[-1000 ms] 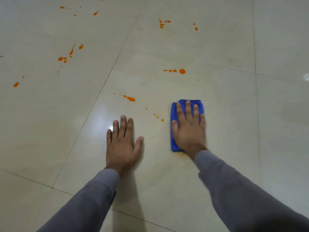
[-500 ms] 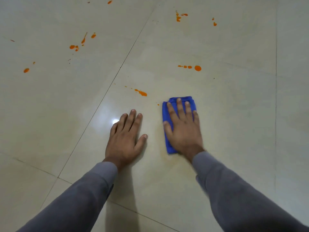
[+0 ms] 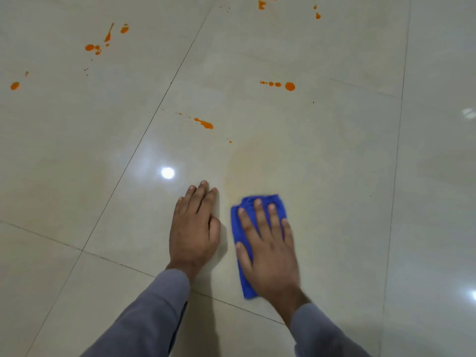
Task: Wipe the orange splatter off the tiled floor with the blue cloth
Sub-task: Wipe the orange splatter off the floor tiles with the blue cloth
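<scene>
My right hand (image 3: 268, 251) lies flat with straight fingers on the folded blue cloth (image 3: 238, 233), pressing it onto the cream tiled floor (image 3: 334, 176). My left hand (image 3: 194, 228) rests flat on the tile just left of the cloth. A faint yellowish smear (image 3: 247, 163) shows on the tile ahead of the cloth. Orange splatter lies farther off: an elongated blob (image 3: 204, 123) ahead of my left hand, a row of drops ending in a round spot (image 3: 289, 86), a cluster (image 3: 98, 46) at the far left, a lone drop (image 3: 15, 85), and marks (image 3: 262, 2) at the top edge.
Dark grout lines (image 3: 144, 130) cross the glossy floor. Bright light reflections (image 3: 167, 172) shine on the tiles. Both grey sleeves (image 3: 154, 310) enter from the bottom.
My right hand has dragged the cloth back toward me, and the small drops beside it are gone, leaving a faint smear. My left hand stayed planted.
</scene>
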